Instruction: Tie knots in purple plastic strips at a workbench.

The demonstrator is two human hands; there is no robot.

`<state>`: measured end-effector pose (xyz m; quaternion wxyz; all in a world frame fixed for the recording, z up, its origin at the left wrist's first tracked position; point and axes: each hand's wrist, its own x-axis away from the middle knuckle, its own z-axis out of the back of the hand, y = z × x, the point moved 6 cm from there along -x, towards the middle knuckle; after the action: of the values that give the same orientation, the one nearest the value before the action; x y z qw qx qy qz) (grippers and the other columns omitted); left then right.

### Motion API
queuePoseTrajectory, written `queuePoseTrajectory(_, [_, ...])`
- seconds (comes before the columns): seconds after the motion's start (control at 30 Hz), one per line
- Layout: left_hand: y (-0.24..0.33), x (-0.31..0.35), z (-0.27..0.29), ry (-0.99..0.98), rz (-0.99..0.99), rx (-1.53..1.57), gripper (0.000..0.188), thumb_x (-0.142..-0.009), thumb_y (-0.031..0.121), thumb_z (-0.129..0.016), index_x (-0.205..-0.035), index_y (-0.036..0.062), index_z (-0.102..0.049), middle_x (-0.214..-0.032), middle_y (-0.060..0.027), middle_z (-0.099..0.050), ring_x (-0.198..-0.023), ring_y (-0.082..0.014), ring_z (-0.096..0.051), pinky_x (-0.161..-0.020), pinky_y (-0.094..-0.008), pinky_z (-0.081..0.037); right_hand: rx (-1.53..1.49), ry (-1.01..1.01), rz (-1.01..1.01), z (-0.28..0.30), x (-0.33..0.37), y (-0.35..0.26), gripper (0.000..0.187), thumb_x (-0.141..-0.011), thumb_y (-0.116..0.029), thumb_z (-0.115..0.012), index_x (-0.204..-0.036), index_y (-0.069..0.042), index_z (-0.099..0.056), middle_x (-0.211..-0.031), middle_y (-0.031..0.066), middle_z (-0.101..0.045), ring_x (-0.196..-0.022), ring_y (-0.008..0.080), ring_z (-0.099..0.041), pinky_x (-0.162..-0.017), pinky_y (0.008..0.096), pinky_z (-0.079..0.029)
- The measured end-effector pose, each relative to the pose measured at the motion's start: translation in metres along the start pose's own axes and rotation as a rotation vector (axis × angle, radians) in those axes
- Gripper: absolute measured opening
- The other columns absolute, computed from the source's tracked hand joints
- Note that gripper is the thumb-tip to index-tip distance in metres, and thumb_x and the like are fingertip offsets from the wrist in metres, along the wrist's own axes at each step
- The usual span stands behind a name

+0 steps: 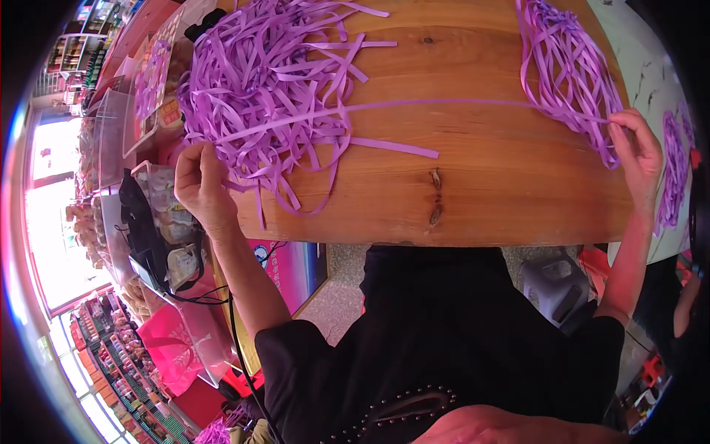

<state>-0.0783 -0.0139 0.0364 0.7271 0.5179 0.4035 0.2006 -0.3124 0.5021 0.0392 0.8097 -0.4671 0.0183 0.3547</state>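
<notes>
A single purple ribbon (436, 101) is stretched across the wooden table between my two hands. Its left end is pinched in my left hand (203, 189), beside a large tangled heap of purple ribbons (259, 96). At the other end, the fingertips of my right hand (637, 148) are closed on the same ribbon. A smaller, more orderly bundle of purple ribbons (566, 63) lies just left of my right hand. From the big heap, a few loose ribbon ends reach out over the wood.
The wooden table (488, 192) has a rounded edge near my body. On a white surface (643, 55) at the right lies another purple ribbon bundle (673, 174). Clear plastic bins (115, 137) and a black strap (137, 222) crowd the left. A grey stool (555, 285) stands below.
</notes>
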Motion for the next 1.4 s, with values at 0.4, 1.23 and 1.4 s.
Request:
queuePoseTrajectory(0.4, [-0.003, -0.007, 0.045, 0.048, -0.007, -0.029, 0.006, -0.088, 0.003, -0.061, -0.092, -0.0004, -0.064, -0.071, 0.0006, -0.058, -0.057, -0.0043, -0.047, -0.053, -0.0175, -0.036, -0.129, 0.464, -0.23, 0.087, 0.034, 0.096, 0.022, -0.092, -0.002, -0.057, -0.114, 0.001, -0.062, -0.105, 0.0033, -0.061, -0.097, 0.0099, -0.055, -0.09, 0.0223, -0.042])
queuePoseTrajectory(1.23, [0.017, 0.056, -0.138, -0.298, 0.516, 0.732, 0.02, -0.096, 0.018, -0.055, -0.099, -0.0011, -0.061, -0.069, 0.0052, -0.043, -0.057, -0.0055, -0.03, -0.053, -0.0227, -0.027, -1.035, 0.967, -0.429, 0.036, -0.018, 0.047, 0.029, -0.094, -0.004, -0.048, -0.119, 0.012, -0.05, -0.131, 0.0256, -0.047, -0.122, 0.0294, -0.048, -0.108, 0.0465, -0.032])
queuePoseTrajectory(1.4, [0.045, 0.081, -0.176, -0.488, 0.514, 0.672, 0.021, -0.097, 0.015, -0.053, -0.104, -0.0027, -0.063, -0.073, 0.0053, -0.046, -0.062, -0.0044, -0.034, -0.058, -0.0211, -0.031, -0.981, 0.115, 0.051, -0.009, -0.033, -0.005, 0.024, -0.095, -0.001, -0.047, -0.116, 0.007, -0.057, -0.109, 0.0166, -0.058, -0.099, 0.0204, -0.055, -0.096, 0.0387, -0.04])
